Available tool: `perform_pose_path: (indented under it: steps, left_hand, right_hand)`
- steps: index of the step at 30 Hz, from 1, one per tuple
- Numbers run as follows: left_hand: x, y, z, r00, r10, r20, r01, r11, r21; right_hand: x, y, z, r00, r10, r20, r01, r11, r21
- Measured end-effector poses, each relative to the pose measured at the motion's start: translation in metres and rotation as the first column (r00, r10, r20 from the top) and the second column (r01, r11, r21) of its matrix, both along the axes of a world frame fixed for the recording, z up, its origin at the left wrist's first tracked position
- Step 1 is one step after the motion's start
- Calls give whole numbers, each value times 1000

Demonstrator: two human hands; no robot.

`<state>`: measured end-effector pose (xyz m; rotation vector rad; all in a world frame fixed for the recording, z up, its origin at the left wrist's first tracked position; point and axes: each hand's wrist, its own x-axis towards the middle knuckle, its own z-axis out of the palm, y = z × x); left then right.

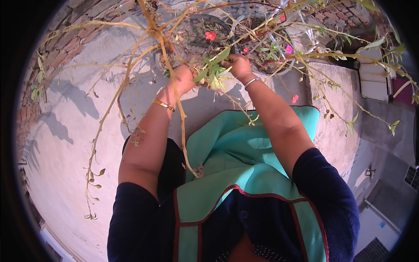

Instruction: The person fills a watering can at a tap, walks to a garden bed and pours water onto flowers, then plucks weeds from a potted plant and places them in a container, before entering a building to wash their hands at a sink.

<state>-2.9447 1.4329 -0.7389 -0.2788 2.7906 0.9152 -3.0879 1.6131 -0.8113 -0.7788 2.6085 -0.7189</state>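
Both my hands reach over the near rims of two soil-filled pots, on either side of a green leafy shoot point(212, 74). My left hand point(184, 79), with a gold bangle on its wrist, is curled at the shoot's left side; leaves and a bare stem partly cover its fingers. My right hand point(239, 67), wearing a silver bangle, has its fingers closed against the shoot's leaves at the right. What exactly the left fingers grip is hidden. Red flowers point(210, 36) and a pink flower point(289, 49) stand among the stems beyond.
Long bare yellowish branches point(165, 48) spread across the view, one hanging over my left forearm. Dry soil point(192, 39) fills the left pot. Brick wall point(56, 56) bounds the far left. A pale ledge point(334, 96) stands right. My green apron point(244, 139) drapes below my hands.
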Motion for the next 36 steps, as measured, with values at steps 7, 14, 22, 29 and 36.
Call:
perform_pose_path:
  steps: [7, 14, 22, 29, 36]
  left_hand:
    - [10, -13, -43, 972, 120, -201, -103, 990, 93]
    - [11, -8, 5, 996, -32, 83, 34, 999, -21]
    - [18, -4, 7, 961, -143, 236, 168, 982, -90]
    - [37, -33, -48, 992, -83, -98, 71, 990, -119]
    - [64, -17, -9, 989, -145, -18, 145, 989, 14]
  right_hand:
    - [7, 0, 6, 756, -85, 648, 513, 692, -508]
    - [-3, -7, 18, 915, 192, -354, -214, 977, -23]
    - [17, -47, 12, 884, 239, -403, -404, 824, -397]
    - [34, -116, -12, 813, 521, -260, -544, 839, -23]
    - [72, -143, -17, 760, 526, -382, -632, 736, -242]
